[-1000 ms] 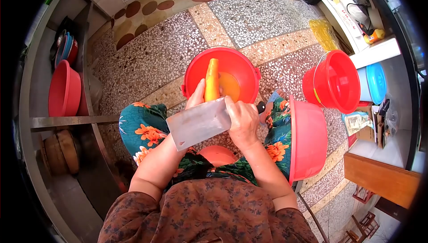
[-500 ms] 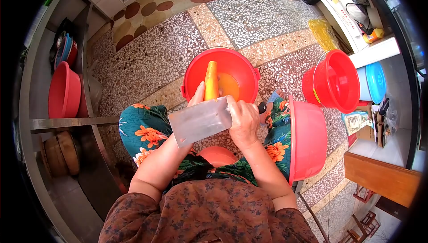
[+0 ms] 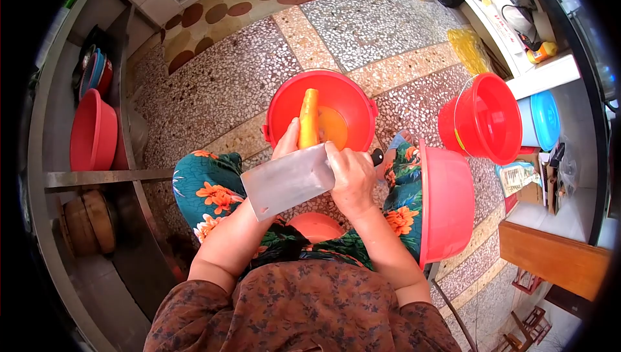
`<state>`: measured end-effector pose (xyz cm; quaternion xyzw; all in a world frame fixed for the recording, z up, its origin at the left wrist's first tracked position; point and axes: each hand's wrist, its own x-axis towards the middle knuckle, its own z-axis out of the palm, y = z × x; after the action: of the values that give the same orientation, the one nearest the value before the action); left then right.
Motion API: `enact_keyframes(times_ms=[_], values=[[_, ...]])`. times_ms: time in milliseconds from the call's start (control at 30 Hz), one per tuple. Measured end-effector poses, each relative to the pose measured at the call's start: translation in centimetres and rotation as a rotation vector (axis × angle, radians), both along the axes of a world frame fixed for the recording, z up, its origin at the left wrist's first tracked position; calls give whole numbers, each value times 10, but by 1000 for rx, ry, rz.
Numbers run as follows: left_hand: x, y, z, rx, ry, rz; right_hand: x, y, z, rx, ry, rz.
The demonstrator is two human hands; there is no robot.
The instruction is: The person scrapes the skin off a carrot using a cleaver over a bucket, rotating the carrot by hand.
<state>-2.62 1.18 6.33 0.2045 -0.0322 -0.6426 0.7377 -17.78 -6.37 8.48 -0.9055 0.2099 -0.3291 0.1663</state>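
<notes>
An orange-yellow carrot (image 3: 310,119) points away from me over a red basin (image 3: 281,103) on the floor. Its near end is in my left hand (image 3: 285,142), whose fingers are partly hidden behind the blade. My right hand (image 3: 352,181) grips a cleaver (image 3: 284,184), with the black handle end showing beyond my fingers. The broad grey blade slants to the left over my left wrist, its upper corner close to the carrot's near end. Something orange-yellow (image 3: 334,129) lies in the bottom of the basin.
At my right knee stands a pink tub (image 3: 447,203). Farther right are a red bucket (image 3: 466,119) and a blue-lidded container (image 3: 545,120). A shelf on the left holds a pink basin (image 3: 94,135). Between my legs is another reddish round object (image 3: 315,226).
The cleaver and my right hand have shifted slightly left and toward me. The carrot has moved a little to the right.
</notes>
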Motion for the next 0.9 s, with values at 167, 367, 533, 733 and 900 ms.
enact_keyframes(times_ms=[167,367,533,733,900], values=[[4,4,-22,79,-23,19,1,-4,-4,-15,-23,-21],[-3,-2,-4,-53,216,-81,0,-5,-2,-13,1,-41],[-1,-1,-12,-86,109,-43,2,-1,-3,-6,-20,-11],[2,1,-24,-47,202,-91,3,-4,-7,-26,-22,-33],[0,0,-25,-65,245,-94,3,-6,-9,-39,-17,-54]])
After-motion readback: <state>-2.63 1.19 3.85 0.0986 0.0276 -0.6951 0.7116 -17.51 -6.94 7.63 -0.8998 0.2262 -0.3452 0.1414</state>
